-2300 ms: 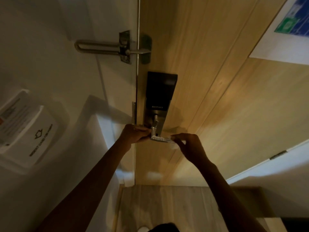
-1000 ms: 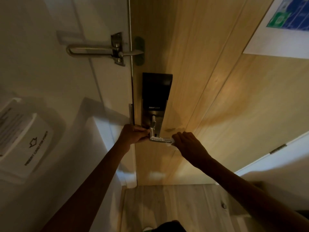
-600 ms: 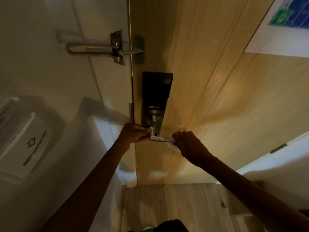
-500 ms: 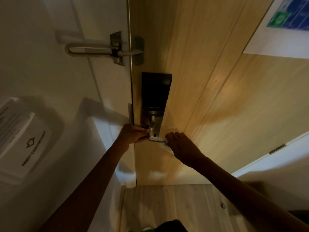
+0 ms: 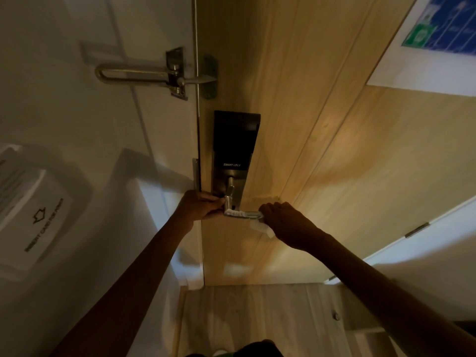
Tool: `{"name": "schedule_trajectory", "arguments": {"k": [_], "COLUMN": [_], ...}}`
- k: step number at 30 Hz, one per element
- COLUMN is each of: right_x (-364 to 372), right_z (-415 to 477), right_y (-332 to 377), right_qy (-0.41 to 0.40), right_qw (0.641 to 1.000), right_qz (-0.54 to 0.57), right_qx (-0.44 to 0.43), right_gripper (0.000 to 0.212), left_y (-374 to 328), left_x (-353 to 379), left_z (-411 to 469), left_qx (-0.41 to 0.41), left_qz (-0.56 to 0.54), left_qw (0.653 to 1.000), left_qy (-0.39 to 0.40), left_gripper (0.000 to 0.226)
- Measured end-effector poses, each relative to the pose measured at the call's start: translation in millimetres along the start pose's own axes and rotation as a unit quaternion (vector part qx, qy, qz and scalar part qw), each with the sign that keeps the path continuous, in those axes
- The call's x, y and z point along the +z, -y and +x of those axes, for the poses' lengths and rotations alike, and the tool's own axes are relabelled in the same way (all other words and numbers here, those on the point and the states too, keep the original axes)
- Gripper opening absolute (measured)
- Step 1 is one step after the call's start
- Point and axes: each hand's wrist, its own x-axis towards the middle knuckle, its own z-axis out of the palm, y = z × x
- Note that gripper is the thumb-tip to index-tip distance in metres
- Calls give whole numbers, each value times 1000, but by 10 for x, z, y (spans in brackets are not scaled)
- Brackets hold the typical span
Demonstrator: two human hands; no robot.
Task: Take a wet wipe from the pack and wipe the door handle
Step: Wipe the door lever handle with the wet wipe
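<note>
At frame centre, our left hand [image 5: 199, 206] grips the handle [image 5: 239, 213] base, our right [image 5: 284, 222] pinches a wipe [image 5: 261, 226] at its tip, the latch [image 5: 154, 76] above.

Your right hand [image 5: 286, 222] has slid back out along the handle [image 5: 242, 213] to its free end, after nearing the lock half a second ago; more wipe [image 5: 262, 228] now hangs below it.
</note>
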Motion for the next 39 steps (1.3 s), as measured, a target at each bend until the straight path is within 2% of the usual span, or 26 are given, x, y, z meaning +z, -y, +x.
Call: {"name": "schedule_trajectory", "arguments": {"k": [2, 6, 8, 11, 15, 20, 23, 25, 29, 32, 35, 39], "right_x": [-8, 50, 50, 0, 48, 32, 53, 62, -36, -108, -252, -460], "right_z": [-21, 122, 110, 66, 198, 80, 156, 152, -8, 28, 69, 106], "right_y": [-40, 153, 130, 57, 265, 81, 225, 252, 92, 57, -16, 86], "right_qy": [-5, 14, 17, 20, 20, 11, 13, 12, 2, -35, -95, -227], "right_qw": [1000, 1000, 1000, 1000, 1000, 1000, 1000, 1000, 998, 996, 979, 946], "right_qz": [-4, 12, 12, 14, 24, 12, 26, 29, 52, 75, 148, 186], "right_qx": [-5, -21, -16, 8, 2, 12, 1, 5, 37, 44, 101, 138], "right_gripper": [31, 19, 23, 42, 21, 31, 17, 17, 29, 26, 23, 19], "left_y": [11, 28, 35, 56, 48, 77, 68, 56, 37, 14, 3, -13], "left_x": [-3, -12, -7, -17, -29, -37, -31, -28, -23, -29, -47, -99], "left_z": [2, 20, 23, 44, 79, 68, 67, 70, 45, 43, 41, 47], "left_qx": [5, 8, 8, 5, -8, 0, -3, -4, -9, -8, -5, -12], "left_qz": [2, 2, -4, 2, -4, 3, -1, -5, 0, 9, 14, 22], "left_qw": [1000, 1000, 1000, 1000, 1000, 1000, 1000, 1000, 1000, 1000, 1000, 998], "left_qy": [-2, 0, -3, -4, 0, -2, -3, -1, 4, 16, 25, 51], "left_gripper": [13, 9, 7, 15, 17, 18, 17, 16, 23, 24, 22, 25]}}
